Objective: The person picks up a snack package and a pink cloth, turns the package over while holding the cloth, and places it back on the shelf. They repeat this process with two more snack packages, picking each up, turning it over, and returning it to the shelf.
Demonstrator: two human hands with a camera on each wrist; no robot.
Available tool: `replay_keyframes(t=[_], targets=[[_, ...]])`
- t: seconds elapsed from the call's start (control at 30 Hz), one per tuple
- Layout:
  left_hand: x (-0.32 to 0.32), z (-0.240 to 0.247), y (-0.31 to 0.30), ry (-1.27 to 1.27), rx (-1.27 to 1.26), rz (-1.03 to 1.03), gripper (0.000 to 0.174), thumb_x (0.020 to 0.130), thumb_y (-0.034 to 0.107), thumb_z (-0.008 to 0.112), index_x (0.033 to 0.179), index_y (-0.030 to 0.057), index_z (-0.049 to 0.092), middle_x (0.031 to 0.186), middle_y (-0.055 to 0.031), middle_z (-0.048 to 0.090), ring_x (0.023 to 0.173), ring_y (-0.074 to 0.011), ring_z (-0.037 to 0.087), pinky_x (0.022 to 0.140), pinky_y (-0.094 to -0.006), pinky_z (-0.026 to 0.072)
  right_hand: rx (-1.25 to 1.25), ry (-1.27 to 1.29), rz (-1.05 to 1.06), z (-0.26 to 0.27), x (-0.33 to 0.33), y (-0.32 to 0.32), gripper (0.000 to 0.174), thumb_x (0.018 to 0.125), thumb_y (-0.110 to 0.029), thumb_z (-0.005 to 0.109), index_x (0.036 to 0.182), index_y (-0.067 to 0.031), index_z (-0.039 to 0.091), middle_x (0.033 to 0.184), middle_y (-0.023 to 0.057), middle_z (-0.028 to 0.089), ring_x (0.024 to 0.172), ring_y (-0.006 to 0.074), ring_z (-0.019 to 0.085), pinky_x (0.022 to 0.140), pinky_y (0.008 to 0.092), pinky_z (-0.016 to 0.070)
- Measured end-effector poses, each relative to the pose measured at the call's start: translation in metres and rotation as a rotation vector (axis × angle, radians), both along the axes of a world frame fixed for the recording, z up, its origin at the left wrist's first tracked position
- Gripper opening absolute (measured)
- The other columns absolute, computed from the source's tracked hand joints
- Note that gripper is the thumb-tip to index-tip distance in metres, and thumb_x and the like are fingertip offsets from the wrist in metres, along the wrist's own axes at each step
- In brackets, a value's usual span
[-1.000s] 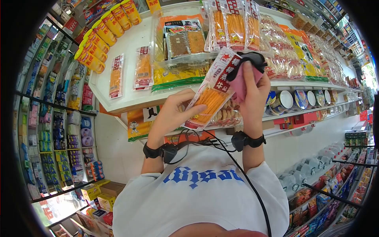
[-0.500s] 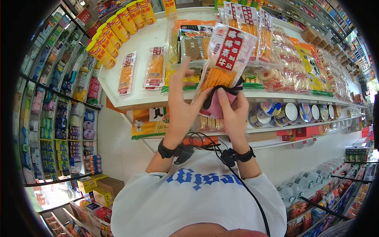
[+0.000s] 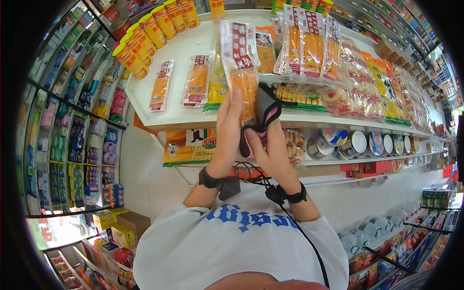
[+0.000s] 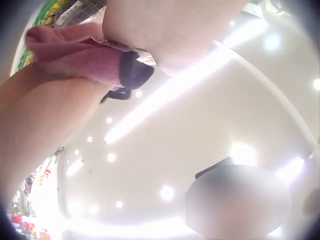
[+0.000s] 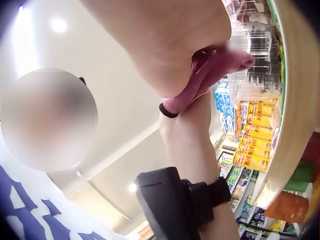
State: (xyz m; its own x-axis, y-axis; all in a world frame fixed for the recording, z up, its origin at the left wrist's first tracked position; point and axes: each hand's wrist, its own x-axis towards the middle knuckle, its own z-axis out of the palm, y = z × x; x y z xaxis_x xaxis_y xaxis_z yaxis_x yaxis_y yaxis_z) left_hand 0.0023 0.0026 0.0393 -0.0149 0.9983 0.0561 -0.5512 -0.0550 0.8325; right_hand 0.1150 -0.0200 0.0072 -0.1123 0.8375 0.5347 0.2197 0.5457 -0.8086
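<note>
In the head view, a clear packet (image 3: 240, 50) of orange sticks with a red and white label stands nearly upright, its lower end between the two hands. My left hand (image 3: 229, 126) grips the packet from the left side. A pink and black-edged cloth (image 3: 267, 107) lies against the packet's lower right, pinched by my right hand (image 3: 268, 149). The left wrist view has the pink cloth (image 4: 85, 60) beside my left hand (image 4: 167, 30). From the right wrist, the cloth (image 5: 212, 72) shows under my right hand (image 5: 170, 42); the fingertips there are hidden.
Two similar packets (image 3: 161, 86) lie on the white counter (image 3: 145, 104). Behind stand yellow cans (image 3: 153, 30) and more packets (image 3: 311, 43) upright in a clear tray. Bagged snacks (image 3: 355, 92) fill the right side, with round tubs (image 3: 357, 144) on the shelf below. Black cables (image 3: 251, 175) hang between the wrists.
The packet has swung left and more upright. My left hand, with fingers spread half a second ago, has closed around its side. The cloth has shifted to the packet's right side.
</note>
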Motion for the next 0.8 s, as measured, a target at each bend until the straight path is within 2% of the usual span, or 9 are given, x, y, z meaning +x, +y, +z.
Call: replay_keyframes(t=[0.1,0.13,0.27,0.37,0.47,0.8], targets=[[-0.012,-0.002,0.01,0.003,0.04,0.053,0.046,0.106,0.035,0.041,0.134,-0.0016,0.047,0.123,-0.0118,0.062,0.102,-0.0173,0.065,0.089,-0.0316,0.054,-0.501,0.307,0.144,-0.008,0.005,0.0,0.044,0.093,-0.01,0.065,0.132,0.0053,0.049,0.116,0.0136,0.065,0.105,0.0181,0.062,0.092,0.0319,0.0485],[-0.014,0.0,0.01,0.013,0.048,0.053,0.045,0.106,0.034,0.043,0.134,-0.0017,0.047,0.123,-0.0116,0.062,0.102,-0.0166,0.065,0.089,-0.0312,0.0539,-0.477,0.45,0.168,-0.008,0.002,0.001,0.036,0.092,-0.011,0.069,0.122,0.0028,0.056,0.1,0.0046,0.069,0.089,0.0071,0.062,0.078,0.0242,0.0513],[-0.011,-0.004,0.009,0.174,0.152,0.13,0.039,0.102,0.023,0.054,0.132,-0.0017,0.049,0.123,-0.0099,0.062,0.103,-0.0134,0.064,0.089,-0.0289,0.0521,-0.434,0.463,0.098,-0.009,0.011,0.005,0.028,0.091,-0.009,0.07,0.115,0.0015,0.06,0.099,0.0045,0.069,0.088,0.0067,0.062,0.078,0.023,0.0512],[-0.01,-0.002,0.006,0.276,0.209,0.147,0.028,0.097,0.012,0.064,0.119,-0.0024,0.057,0.112,-0.0071,0.066,0.099,-0.0092,0.061,0.087,-0.027,0.0503,-0.409,0.46,0.082,-0.004,0.016,0.005,0.03,0.091,-0.008,0.07,0.117,0.0015,0.061,0.1,0.0041,0.069,0.089,0.0067,0.062,0.079,0.0231,0.0511],[-0.014,-0.005,0.007,0.252,0.211,0.081,0.033,0.095,0.01,0.065,0.125,-0.0019,0.056,0.117,-0.008,0.066,0.103,-0.0113,0.062,0.09,-0.0273,0.0499,-0.41,0.454,0.063,-0.003,0.02,0.005,0.03,0.091,-0.008,0.069,0.118,0.0015,0.062,0.101,0.0037,0.069,0.09,0.0066,0.062,0.08,0.0231,0.051],[-0.015,-0.007,0.006,0.323,0.196,-0.035,0.033,0.093,0.008,0.068,0.122,-0.0036,0.059,0.114,-0.0084,0.067,0.101,-0.0119,0.063,0.089,-0.0275,0.0508,-0.415,0.458,0.045,-0.002,0.027,0.005,0.027,0.092,-0.009,0.069,0.116,0.0014,0.063,0.101,0.0031,0.069,0.09,0.0058,0.061,0.08,0.0231,0.0504]])
